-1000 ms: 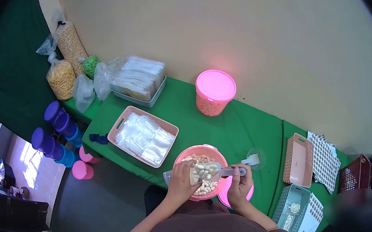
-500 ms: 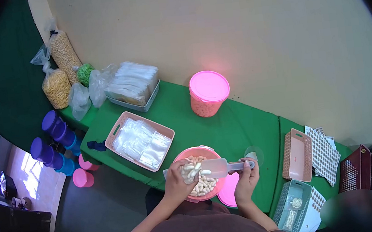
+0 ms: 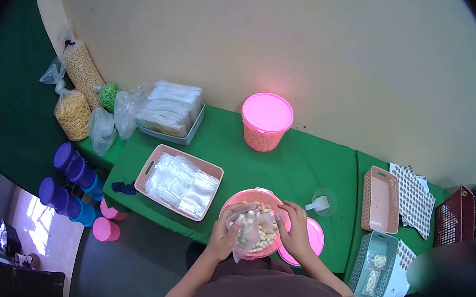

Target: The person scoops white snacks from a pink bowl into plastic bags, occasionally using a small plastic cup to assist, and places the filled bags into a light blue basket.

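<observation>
My left hand [image 3: 221, 235] is closed round a clear plastic bag [image 3: 246, 233] with white pieces inside, over the left part of a pink tub [image 3: 232, 199]. Whitish pieces [image 3: 268, 236] fill much of the tub. My right hand [image 3: 295, 227] is at the tub's right rim, its fingers reaching over the opening; the scoop seems to lie among the pieces beside its fingertips, partly hidden. Whether those fingers hold anything is hard to tell. A pink lid [image 3: 315, 239] lies right of the tub, partly under my right forearm.
A clear round dish [image 3: 332, 210] with a small white item lies right of the tub. A basket of plastic bags [image 3: 178, 181] stands left, a lidded pink tub [image 3: 266, 139] behind. Baskets [image 3: 382, 202] and dotted sheets [image 3: 417, 201] are at the right.
My right hand has moved left and down to the tub's rim, and the raised scoop is no longer held over the tub. The bag hangs lower and more upright in my left hand.
</observation>
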`<control>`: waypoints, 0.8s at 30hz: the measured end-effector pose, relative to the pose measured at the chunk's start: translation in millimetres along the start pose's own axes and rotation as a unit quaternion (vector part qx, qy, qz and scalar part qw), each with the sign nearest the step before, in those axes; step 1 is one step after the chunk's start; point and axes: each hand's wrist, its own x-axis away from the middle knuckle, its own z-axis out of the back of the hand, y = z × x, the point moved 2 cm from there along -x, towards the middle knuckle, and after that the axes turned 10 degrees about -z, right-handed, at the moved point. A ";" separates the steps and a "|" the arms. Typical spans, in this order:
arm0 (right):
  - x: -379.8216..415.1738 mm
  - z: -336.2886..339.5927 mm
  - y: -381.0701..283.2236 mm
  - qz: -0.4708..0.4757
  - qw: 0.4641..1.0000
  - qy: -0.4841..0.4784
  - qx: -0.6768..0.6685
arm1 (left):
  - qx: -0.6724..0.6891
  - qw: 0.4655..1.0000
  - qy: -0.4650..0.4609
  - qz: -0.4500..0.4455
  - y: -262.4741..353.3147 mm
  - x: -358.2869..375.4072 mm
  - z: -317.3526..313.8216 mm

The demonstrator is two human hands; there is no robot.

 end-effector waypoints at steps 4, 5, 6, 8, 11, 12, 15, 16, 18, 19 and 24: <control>-3.3 5.1 -17.6 -0.033 0.956 -0.130 -0.260 | 0.017 0.989 -0.129 -0.069 -2.0 -5.4 -2.8; -2.2 1.8 -17.8 -0.060 0.917 -0.196 -0.342 | 0.017 0.989 -0.131 -0.069 0.7 -4.7 -5.8; -1.2 0.6 -15.7 -0.060 0.917 -0.194 -0.343 | -0.008 0.990 -0.121 -0.078 5.9 -3.9 -10.2; 1.3 -6.3 -10.8 -0.114 0.880 -0.274 -0.370 | -0.036 0.990 -0.107 -0.090 8.4 -2.3 -14.1; -3.8 5.9 -25.7 -0.065 0.913 -0.190 -0.355 | 0.041 0.999 0.006 0.013 -9.8 6.8 -11.8; -4.9 8.6 -26.9 -0.044 0.924 -0.146 -0.350 | 0.040 0.999 0.007 0.013 -13.2 9.1 -10.6; -0.2 4.0 -28.6 -0.042 0.919 -0.152 -0.361 | -0.005 0.996 0.085 0.037 -12.2 10.6 -10.5; 2.6 0.4 -31.0 -0.062 0.908 -0.150 -0.386 | -0.005 0.996 0.083 0.038 -11.7 11.1 -11.9; 8.2 -4.7 -32.0 -0.108 0.882 -0.121 -0.442 | -0.036 0.995 0.089 0.028 -9.5 12.2 -13.8; 8.6 -3.7 -31.4 -0.091 0.888 -0.135 -0.430 | -0.036 0.995 0.089 0.028 -6.3 12.8 -14.7; 7.3 2.0 -21.4 -0.070 0.906 -0.138 -0.394 | -0.150 0.988 0.027 -0.019 4.4 11.0 -19.3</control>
